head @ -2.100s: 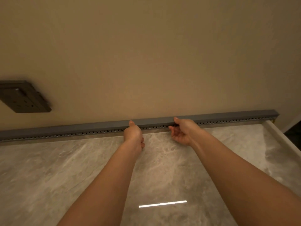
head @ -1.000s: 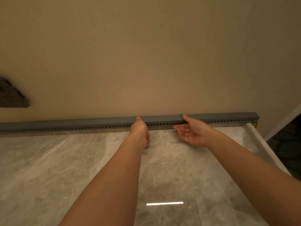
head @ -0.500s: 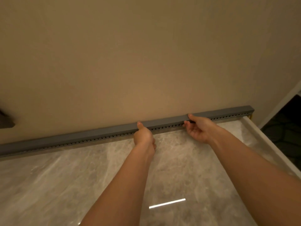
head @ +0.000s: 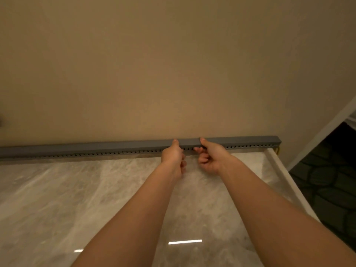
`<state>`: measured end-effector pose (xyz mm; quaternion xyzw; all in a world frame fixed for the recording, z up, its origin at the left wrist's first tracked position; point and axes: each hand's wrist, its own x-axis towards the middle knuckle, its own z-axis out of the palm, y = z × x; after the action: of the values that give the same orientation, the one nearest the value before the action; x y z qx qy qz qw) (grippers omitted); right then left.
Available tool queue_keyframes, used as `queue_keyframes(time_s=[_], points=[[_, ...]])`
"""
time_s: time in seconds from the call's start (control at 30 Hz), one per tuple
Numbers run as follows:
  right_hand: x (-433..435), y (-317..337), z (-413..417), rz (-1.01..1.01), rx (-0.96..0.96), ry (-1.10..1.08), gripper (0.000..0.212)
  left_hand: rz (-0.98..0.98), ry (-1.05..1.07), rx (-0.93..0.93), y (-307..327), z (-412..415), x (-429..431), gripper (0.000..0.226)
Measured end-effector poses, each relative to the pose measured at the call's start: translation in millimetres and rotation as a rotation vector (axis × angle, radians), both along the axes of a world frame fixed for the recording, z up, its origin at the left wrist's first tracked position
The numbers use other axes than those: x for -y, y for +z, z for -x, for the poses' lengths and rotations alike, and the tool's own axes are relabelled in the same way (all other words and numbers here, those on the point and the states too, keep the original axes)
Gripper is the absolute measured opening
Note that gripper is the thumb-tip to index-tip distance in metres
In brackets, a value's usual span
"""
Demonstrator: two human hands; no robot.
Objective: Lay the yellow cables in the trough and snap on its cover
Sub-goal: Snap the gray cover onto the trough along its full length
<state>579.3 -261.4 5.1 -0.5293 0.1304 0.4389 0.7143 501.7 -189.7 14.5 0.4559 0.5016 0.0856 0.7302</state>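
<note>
A long grey slotted trough (head: 96,151) runs along the foot of the beige wall, with its grey cover (head: 240,140) lying on top along its whole length. My left hand (head: 173,156) presses its thumb on the cover's top edge, fingers curled against the slotted front. Close beside it, my right hand (head: 209,157) pinches the cover with thumb on top and fingers below. A bit of yellow cable (head: 277,149) shows at the trough's right end; the rest of it is hidden inside.
The marble counter (head: 77,199) spreads below the trough, with a raised pale rim (head: 279,170) on its right side. Beyond that edge lies a dark patterned floor (head: 327,180). A white door frame (head: 323,130) slants at the right.
Both hands have shifted right along the cover and now sit closer together. The view has swung right, so the dark wall socket has left the frame.
</note>
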Motion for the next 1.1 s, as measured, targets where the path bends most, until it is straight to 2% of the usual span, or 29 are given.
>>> queue_keyframes(time_s=[0.3,0.4,0.53,0.57,0.63,0.73,1.0,1.1], points=[[1.4,-8.1,-7.8,-0.083,-0.024,0.079,0.027,-0.022,0.051,-0.059,0.3,-30.7,26.1,0.058],[5.9,-10.2,-8.2,-0.090,-0.005,0.112,0.026,-0.020,0.074,-0.054,1.2,-30.4,26.8,0.054],[21.1,-10.9,-11.3,-0.042,0.083,0.152,0.023,-0.035,0.097,-0.081,4.5,-30.3,28.2,0.037],[25.8,-10.6,-14.3,-0.030,0.089,0.161,0.026,-0.036,0.102,-0.083,4.9,-31.1,28.2,0.041],[37.5,-9.2,-24.1,-0.013,0.067,0.167,0.035,-0.036,0.120,-0.087,4.3,-33.2,28.1,0.049],[57.7,-6.3,-41.8,0.012,0.027,0.146,0.043,-0.026,0.118,-0.099,4.6,-34.0,28.3,0.049],[85.7,3.3,-68.0,-0.071,-0.098,0.018,0.029,-0.031,0.170,-0.088,-0.8,-36.0,26.7,0.043],[81.4,3.2,-68.4,-0.088,-0.140,-0.007,0.030,-0.049,0.174,-0.078,-6.2,-36.7,26.3,0.045]])
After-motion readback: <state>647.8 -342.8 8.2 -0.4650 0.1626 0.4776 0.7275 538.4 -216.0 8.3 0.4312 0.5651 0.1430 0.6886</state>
